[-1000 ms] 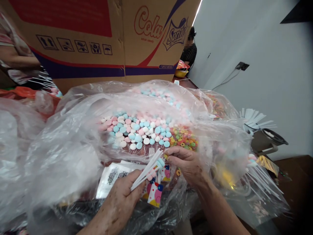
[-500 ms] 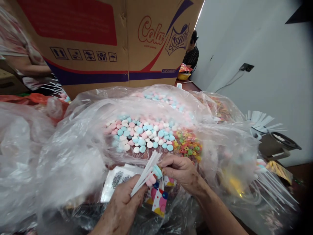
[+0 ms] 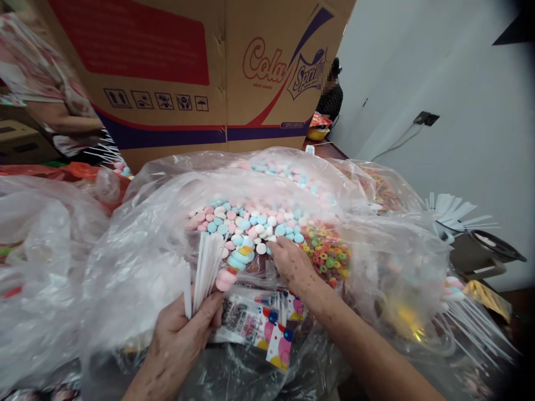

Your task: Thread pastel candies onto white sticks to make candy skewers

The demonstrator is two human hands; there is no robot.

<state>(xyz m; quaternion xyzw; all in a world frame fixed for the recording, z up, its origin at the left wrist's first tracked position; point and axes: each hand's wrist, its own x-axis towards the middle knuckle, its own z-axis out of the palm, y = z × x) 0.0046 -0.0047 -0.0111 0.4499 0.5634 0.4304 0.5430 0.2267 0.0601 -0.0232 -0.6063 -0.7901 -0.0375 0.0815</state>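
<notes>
The hands have come apart. Half a second ago our right hand (image 3: 292,264) worked at the tip of the stack (image 3: 240,259); now it is away from it, fingers bent and tips at the near edge of the loose sweets (image 3: 254,225) — whether they pinch one, we cannot tell.

Our left hand (image 3: 181,328) stays closed round the sticks (image 3: 209,267), thumb pressed across them. They stand more upright now than before, with one or two split off to the left of the main bunch. The stack leans up to the right, just beside that bunch and over the packets (image 3: 246,320): pink sweets lowest, next to the thumb, then an orange-red ring, blue sweets, and a yellow ring near the top. Its own stick is hidden from us.

In the earlier view a small yellowish piece showed at the right fingertips; now the yellow ring sits on the blue sweets. We take that to mean one more ring is on, and that the work has shifted from fitting a piece to the supply of sweets. The loose rings (image 3: 326,253) lie to the right of those sweets — just beyond the right hand.
</notes>
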